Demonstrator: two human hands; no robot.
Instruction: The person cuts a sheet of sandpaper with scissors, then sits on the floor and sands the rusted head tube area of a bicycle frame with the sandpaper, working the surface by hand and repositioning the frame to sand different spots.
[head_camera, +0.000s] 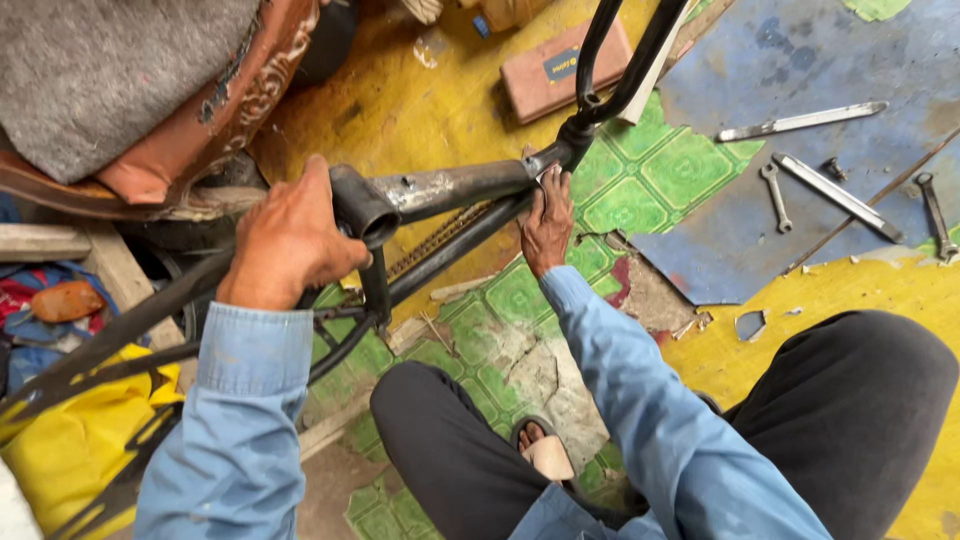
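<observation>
A bare black bicycle frame (455, 190) lies across the floor in front of me, its top tube scraped to metal. My left hand (290, 240) grips the frame at the open seat-tube end (365, 212). My right hand (547, 225) reaches to the far end of the tube near the head tube (575, 135), fingers pressed against the joint; whether it holds a small tool there I cannot tell. A chain (440, 238) shows just behind the tubes. My knees and one sandalled foot (545, 450) are below.
Spanners (776, 196) and flat metal bars (800, 122) lie on the blue floor patch at right. A pink rectangular block (560, 72) sits ahead. A worn cushioned seat (150, 90) is upper left, a yellow bag (70, 440) at lower left. The floor covering is torn.
</observation>
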